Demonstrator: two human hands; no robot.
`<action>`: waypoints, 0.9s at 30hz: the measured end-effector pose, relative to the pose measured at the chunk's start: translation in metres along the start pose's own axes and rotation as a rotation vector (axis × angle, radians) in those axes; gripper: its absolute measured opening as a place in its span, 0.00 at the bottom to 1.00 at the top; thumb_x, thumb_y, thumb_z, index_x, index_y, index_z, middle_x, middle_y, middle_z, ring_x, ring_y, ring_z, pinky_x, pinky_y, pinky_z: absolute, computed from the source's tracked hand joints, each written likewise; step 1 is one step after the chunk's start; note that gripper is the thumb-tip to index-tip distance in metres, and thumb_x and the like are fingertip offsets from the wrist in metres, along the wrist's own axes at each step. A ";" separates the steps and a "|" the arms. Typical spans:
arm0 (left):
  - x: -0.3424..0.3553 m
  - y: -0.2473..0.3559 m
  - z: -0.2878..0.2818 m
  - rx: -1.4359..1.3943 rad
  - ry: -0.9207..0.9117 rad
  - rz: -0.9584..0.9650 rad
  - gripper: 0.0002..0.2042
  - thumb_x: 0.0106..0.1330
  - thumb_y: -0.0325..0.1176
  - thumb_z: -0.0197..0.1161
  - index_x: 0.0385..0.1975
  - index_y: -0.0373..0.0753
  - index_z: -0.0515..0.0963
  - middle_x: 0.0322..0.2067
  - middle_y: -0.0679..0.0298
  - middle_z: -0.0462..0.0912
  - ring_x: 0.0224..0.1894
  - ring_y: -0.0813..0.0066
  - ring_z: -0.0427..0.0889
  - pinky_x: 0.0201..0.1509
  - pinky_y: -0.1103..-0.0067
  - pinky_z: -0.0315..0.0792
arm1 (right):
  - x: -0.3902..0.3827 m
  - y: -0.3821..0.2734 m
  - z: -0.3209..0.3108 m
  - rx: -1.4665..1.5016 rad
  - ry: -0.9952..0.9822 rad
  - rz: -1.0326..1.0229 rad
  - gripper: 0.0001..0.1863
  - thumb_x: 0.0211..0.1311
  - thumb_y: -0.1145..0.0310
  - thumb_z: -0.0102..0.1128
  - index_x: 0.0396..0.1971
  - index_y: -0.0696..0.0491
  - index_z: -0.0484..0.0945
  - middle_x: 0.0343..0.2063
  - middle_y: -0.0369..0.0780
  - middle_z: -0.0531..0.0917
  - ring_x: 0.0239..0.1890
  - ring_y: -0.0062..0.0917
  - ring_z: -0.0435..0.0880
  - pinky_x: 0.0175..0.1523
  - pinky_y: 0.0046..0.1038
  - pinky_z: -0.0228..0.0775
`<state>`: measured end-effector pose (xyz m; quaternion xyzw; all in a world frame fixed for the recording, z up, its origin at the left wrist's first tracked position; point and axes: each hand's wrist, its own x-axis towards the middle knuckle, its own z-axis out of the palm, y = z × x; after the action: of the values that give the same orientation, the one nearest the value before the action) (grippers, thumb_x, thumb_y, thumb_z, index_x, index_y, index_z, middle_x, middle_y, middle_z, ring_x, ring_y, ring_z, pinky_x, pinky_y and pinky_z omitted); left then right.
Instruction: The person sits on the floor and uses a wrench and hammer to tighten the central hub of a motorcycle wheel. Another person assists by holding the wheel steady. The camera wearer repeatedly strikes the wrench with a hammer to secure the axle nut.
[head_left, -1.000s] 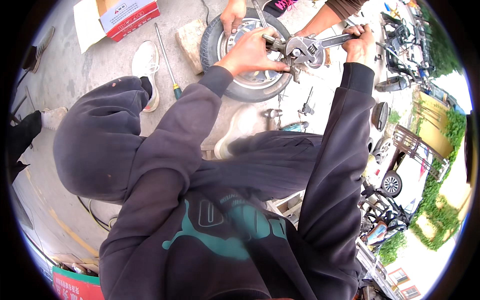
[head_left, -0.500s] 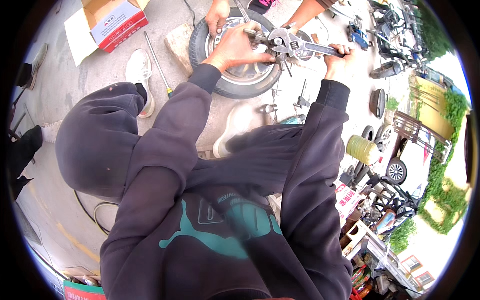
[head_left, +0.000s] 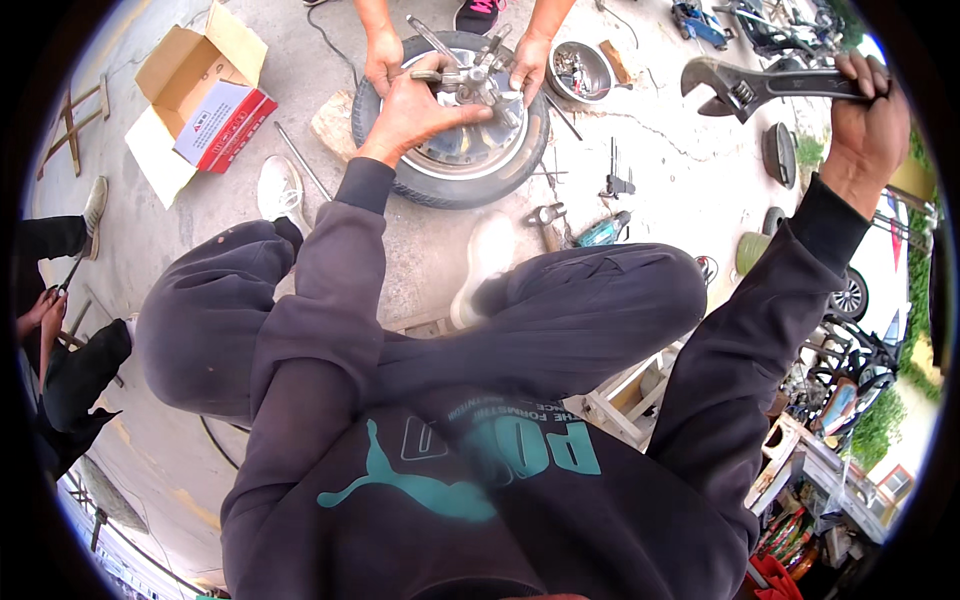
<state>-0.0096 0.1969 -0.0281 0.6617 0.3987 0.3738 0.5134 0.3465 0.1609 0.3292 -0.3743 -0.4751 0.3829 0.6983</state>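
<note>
My right hand [head_left: 868, 125] is closed round the handle of a large adjustable wrench [head_left: 785, 86], raised at the right, apart from the wheel. A tyred wheel [head_left: 455, 192] lies flat on the ground ahead of me. Over its hub sits a metal puller [head_left: 476, 84] with several arms. My left hand [head_left: 408, 115] grips this puller from the near left, thumb stretched along its near side. Across from me, a co-worker's left hand [head_left: 530, 66] and right hand [head_left: 383, 62] rest at the hub's two sides. Their fingertips are partly hidden.
A metal bowl [head_left: 609, 78] of small parts stands right of the wheel. A hammer [head_left: 548, 226], a teal power tool [head_left: 604, 230] and a screwdriver [head_left: 302, 160] lie around. An open cardboard box [head_left: 236, 135] stands at left.
The wrench has come off the puller and swung up and right in my right hand. My left hand stays on the puller. The co-worker's hands have come to both sides of the hub.
</note>
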 end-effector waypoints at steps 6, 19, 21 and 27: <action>0.010 0.001 -0.005 -0.064 -0.181 -0.017 0.20 0.58 0.42 0.78 0.43 0.37 0.80 0.37 0.67 0.85 0.41 0.82 0.81 0.46 0.82 0.76 | -0.213 0.170 -0.103 -0.814 0.436 0.391 0.18 0.76 0.60 0.54 0.39 0.62 0.78 0.20 0.33 0.74 0.19 0.15 0.73 0.27 0.23 0.74; -0.002 0.018 -0.027 -0.039 -0.220 -0.255 0.26 0.59 0.29 0.68 0.59 0.36 0.73 0.50 0.65 0.76 0.55 0.75 0.73 0.62 0.77 0.67 | -0.494 0.357 -0.155 -1.758 0.135 0.610 0.23 0.64 0.51 0.63 0.43 0.58 0.76 0.42 0.46 0.80 0.48 0.40 0.79 0.48 0.42 0.75; 0.008 0.019 -0.032 0.147 -0.324 -0.275 0.27 0.55 0.30 0.73 0.56 0.39 0.75 0.42 0.68 0.80 0.48 0.78 0.77 0.56 0.79 0.71 | -0.490 0.359 -0.174 -1.730 -0.097 0.797 0.19 0.61 0.54 0.62 0.41 0.54 0.74 0.45 0.44 0.75 0.53 0.41 0.76 0.49 0.41 0.76; 0.014 0.009 -0.016 0.123 -0.186 -0.149 0.20 0.57 0.35 0.74 0.48 0.39 0.78 0.40 0.66 0.83 0.43 0.80 0.80 0.51 0.79 0.73 | -0.505 0.385 -0.187 -1.941 -0.114 0.776 0.16 0.61 0.57 0.59 0.42 0.51 0.73 0.46 0.42 0.75 0.52 0.37 0.77 0.47 0.42 0.78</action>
<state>-0.0176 0.2142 -0.0151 0.6922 0.4196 0.2466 0.5330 0.3260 -0.1547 -0.2523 -0.8823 -0.4579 0.0517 -0.0963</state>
